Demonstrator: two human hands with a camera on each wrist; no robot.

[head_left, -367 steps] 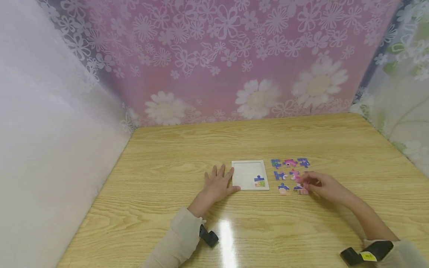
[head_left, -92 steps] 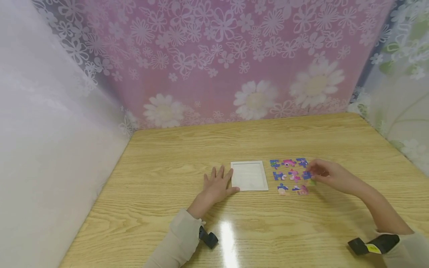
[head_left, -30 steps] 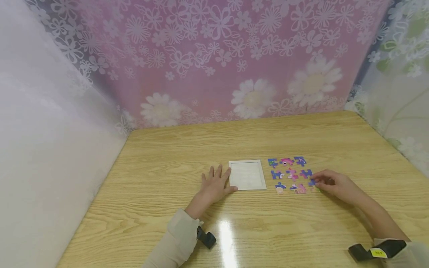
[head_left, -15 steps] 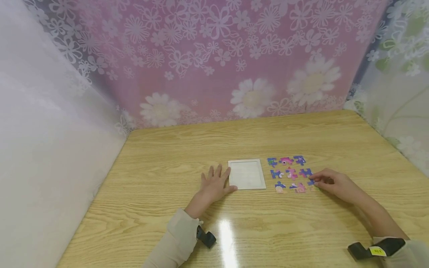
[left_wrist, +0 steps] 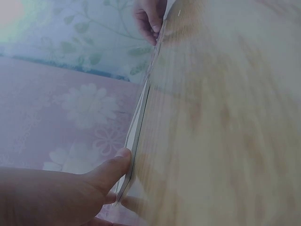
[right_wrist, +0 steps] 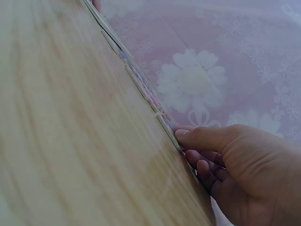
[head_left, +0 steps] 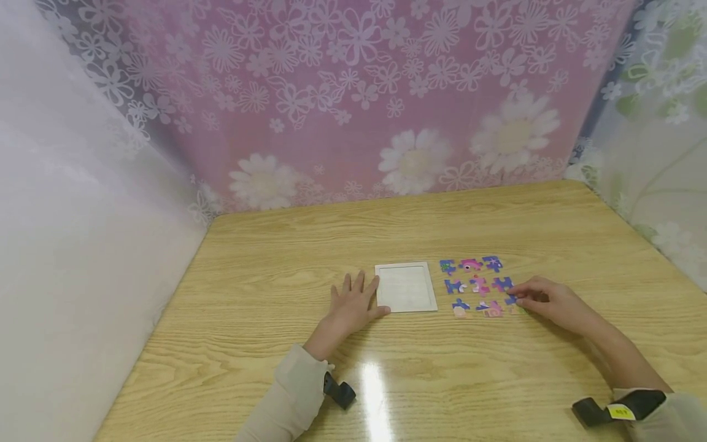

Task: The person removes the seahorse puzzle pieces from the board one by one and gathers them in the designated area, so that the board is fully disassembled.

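My left hand (head_left: pixel 350 309) lies with spread fingers at the left edge of a white square puzzle frame (head_left: pixel 433 294); its thumb rests on the frame's lower corner. The left wrist view shows that thumb against the frame's side (left_wrist: pixel 137 133). Right of the frame, jigsaw pieces lie in three rows, among them a pink one with an eye (head_left: pixel 471 266) and a blue one with a starfish (head_left: pixel 493 263). My right hand (head_left: pixel 555 305) pinches the bottom-right jigsaw piece (head_left: pixel 510 301) between thumb and forefinger, low at the table; the fingers partly cover it.
The wood-grain table (head_left: pixel 287 264) extends round the pieces. A pink flowered curtain (head_left: pixel 331 135) stands behind it, with pale sheets at the left (head_left: pixel 99 215) and right (head_left: pixel 657 172). Each wrist wears a black camera, one at the left sleeve (head_left: pixel 339 391).
Earlier a jigsaw piece lay inside the frame's lower right corner; now the frame's inside is bare and that piece is at the group's bottom right. My left hand keeps its place at the frame.
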